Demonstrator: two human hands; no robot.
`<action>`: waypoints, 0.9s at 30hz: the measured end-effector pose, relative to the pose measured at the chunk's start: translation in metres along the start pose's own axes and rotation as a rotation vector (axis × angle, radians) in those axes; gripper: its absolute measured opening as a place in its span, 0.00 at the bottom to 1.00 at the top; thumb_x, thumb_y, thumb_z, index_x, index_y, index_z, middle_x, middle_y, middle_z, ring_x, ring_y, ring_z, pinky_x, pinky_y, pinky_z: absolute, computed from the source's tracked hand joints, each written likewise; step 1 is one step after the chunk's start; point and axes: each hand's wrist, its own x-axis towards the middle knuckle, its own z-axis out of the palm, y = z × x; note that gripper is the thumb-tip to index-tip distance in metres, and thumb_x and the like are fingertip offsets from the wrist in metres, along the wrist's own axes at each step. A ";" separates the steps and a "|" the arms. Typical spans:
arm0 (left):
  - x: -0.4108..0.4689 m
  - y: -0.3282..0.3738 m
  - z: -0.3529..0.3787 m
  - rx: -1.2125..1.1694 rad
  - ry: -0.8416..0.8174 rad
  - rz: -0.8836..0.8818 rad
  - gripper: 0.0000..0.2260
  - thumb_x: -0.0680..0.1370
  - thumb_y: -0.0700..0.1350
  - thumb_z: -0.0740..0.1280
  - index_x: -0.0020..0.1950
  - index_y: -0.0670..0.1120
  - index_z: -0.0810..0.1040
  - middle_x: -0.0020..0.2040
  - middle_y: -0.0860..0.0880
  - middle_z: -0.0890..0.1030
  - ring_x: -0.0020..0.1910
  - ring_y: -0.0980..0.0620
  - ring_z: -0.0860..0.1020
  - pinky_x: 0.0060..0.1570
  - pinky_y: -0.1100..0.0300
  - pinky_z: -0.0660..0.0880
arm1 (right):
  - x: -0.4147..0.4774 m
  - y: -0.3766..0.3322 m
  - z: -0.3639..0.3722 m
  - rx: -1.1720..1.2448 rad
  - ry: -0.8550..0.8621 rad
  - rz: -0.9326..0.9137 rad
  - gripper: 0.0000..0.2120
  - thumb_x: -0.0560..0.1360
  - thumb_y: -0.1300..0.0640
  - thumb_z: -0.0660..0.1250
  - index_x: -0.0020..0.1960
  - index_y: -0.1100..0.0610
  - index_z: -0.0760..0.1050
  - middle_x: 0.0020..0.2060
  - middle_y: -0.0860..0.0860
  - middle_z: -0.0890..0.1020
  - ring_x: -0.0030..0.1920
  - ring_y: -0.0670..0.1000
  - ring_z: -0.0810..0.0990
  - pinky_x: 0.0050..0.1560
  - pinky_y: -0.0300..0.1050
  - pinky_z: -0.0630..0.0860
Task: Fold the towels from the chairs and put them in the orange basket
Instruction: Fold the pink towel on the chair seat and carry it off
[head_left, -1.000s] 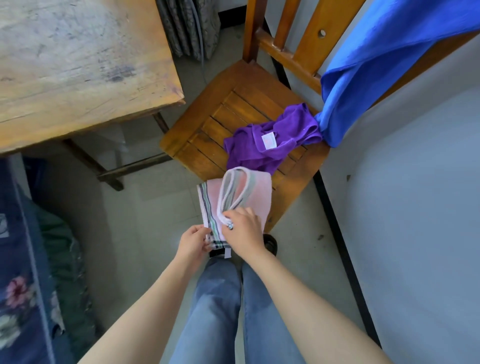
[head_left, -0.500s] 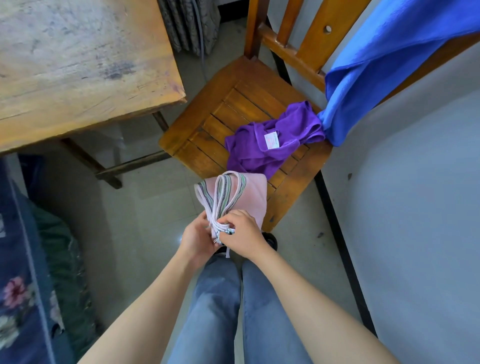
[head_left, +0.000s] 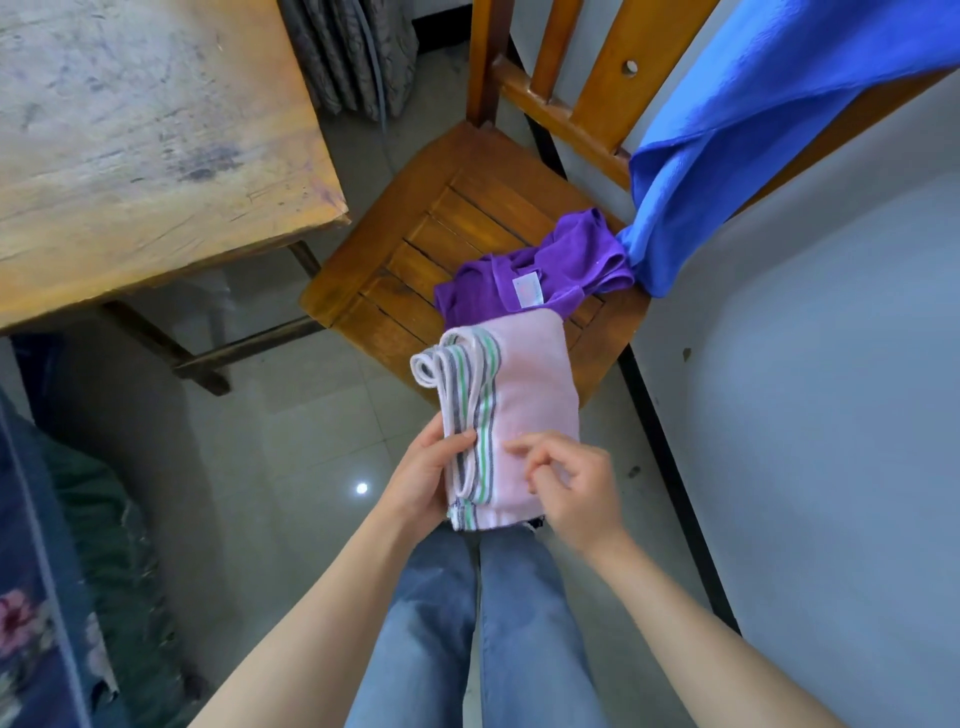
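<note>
Folded pink towel w/ striped hems (head_left: 530, 395) held above the knees, in front of a slatted wooden chair (head_left: 415, 228).
Nearest: legs in blue jeans (head_left: 441, 623) over a glossy grey tiled floor (head_left: 291, 431); dark floral fabric (head_left: 31, 571) at far left. Left hand (head_left: 421, 478) grips the towel's left edge, thumb on top across the hems, fingers underneath. Right hand (head_left: 576, 493) sits over the lower right part, fingers loosely curled & blurred; can't tell if it pinches cloth. Towel is a thick rectangle, plain pink face, green/grey/white stripes down the left side, hem layers looped at the top left. Its far end overlaps the chair's front edge in view. On the seat: crumpled purple towel w/ white label (head_left: 545, 260). Bright blue towel (head_left: 753, 130) hangs over the chair back, its low tip just beside the purple one. Worn wooden table (head_left: 130, 130) to the left, pale wall (head_left: 831, 415) to the right, grey curtain (head_left: 353, 52) at rear.
</note>
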 end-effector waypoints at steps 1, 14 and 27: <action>0.005 -0.003 -0.002 0.034 0.080 -0.039 0.14 0.77 0.33 0.59 0.56 0.47 0.76 0.47 0.48 0.84 0.44 0.51 0.82 0.41 0.59 0.78 | 0.000 0.005 -0.007 -0.019 0.073 0.089 0.13 0.67 0.59 0.58 0.26 0.48 0.68 0.37 0.49 0.81 0.42 0.35 0.78 0.40 0.24 0.69; 0.056 -0.035 -0.023 1.664 0.458 0.532 0.25 0.69 0.45 0.57 0.66 0.40 0.68 0.65 0.34 0.72 0.63 0.35 0.71 0.59 0.46 0.71 | 0.070 0.095 0.022 -0.987 -0.400 0.133 0.30 0.77 0.55 0.58 0.75 0.46 0.51 0.76 0.56 0.44 0.76 0.55 0.42 0.71 0.51 0.54; 0.071 -0.024 -0.060 1.953 0.558 0.441 0.33 0.73 0.57 0.59 0.71 0.38 0.61 0.68 0.30 0.67 0.67 0.33 0.65 0.62 0.37 0.66 | 0.049 0.133 0.024 -1.199 -0.253 -0.155 0.39 0.62 0.39 0.73 0.68 0.53 0.66 0.69 0.64 0.66 0.70 0.63 0.63 0.61 0.61 0.70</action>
